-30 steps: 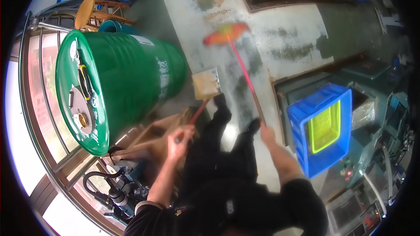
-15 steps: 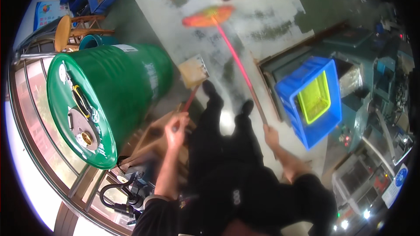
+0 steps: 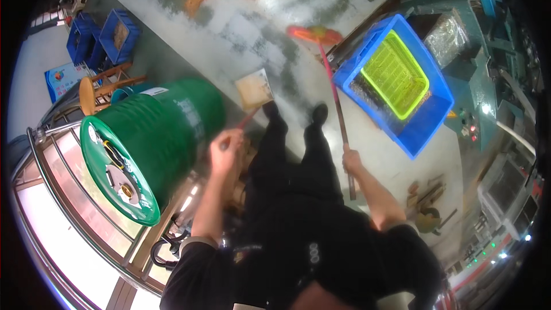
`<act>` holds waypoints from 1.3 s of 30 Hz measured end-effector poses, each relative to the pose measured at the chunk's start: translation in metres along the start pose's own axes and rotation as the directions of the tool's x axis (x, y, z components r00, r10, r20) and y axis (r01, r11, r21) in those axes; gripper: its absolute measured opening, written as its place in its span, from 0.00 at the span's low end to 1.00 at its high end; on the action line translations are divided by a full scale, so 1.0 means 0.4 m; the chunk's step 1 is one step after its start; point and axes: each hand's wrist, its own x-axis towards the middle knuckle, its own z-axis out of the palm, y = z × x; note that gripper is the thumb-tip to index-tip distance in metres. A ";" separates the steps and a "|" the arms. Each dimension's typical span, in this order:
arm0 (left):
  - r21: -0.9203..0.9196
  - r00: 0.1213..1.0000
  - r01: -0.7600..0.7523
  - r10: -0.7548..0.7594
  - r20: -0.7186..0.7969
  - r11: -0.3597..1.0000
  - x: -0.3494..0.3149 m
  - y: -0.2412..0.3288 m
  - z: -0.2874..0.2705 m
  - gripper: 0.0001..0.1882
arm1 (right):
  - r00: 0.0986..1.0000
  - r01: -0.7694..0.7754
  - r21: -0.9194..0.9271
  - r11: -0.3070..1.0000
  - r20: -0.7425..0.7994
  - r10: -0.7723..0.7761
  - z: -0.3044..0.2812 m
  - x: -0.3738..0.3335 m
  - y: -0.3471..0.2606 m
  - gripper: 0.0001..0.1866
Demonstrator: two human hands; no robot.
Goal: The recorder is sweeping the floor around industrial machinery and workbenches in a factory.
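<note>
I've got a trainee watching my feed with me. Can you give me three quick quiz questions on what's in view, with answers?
1. True or false: the left hand holds the dustpan by its handle.
2. Choose one. The right hand grips: (A) a hose; (B) the broom; (C) a stool leg.
3. Fill in the blank: the yellow-green basket lies ____ the blue tub.

Key: 1. True. 2. B. 3. Inside.

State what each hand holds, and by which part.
Left hand: the dustpan, by its handle. Right hand: the broom, by its stick, toward the free end.
</note>
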 end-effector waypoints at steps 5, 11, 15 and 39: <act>0.008 0.998 -0.021 0.021 0.061 1.000 0.020 0.002 -0.010 0.08 | 0.881 -0.354 0.369 0.860 0.440 0.174 -0.014 -0.197 -0.075 0.27; -0.032 0.993 -0.038 0.041 0.108 0.999 0.057 0.038 -0.057 0.09 | 0.963 -0.168 0.333 0.928 0.256 0.082 0.023 -0.281 -0.146 0.26; -0.018 0.979 -0.123 0.124 0.161 0.992 0.114 0.035 -0.100 0.10 | 0.994 0.107 0.340 0.934 -0.026 -0.105 0.095 -0.189 -0.292 0.27; 0.203 0.959 -0.130 0.072 0.273 0.970 0.683 0.467 -0.109 0.10 | 0.939 0.262 0.541 0.799 -0.334 -0.081 -0.272 0.540 -1.149 0.33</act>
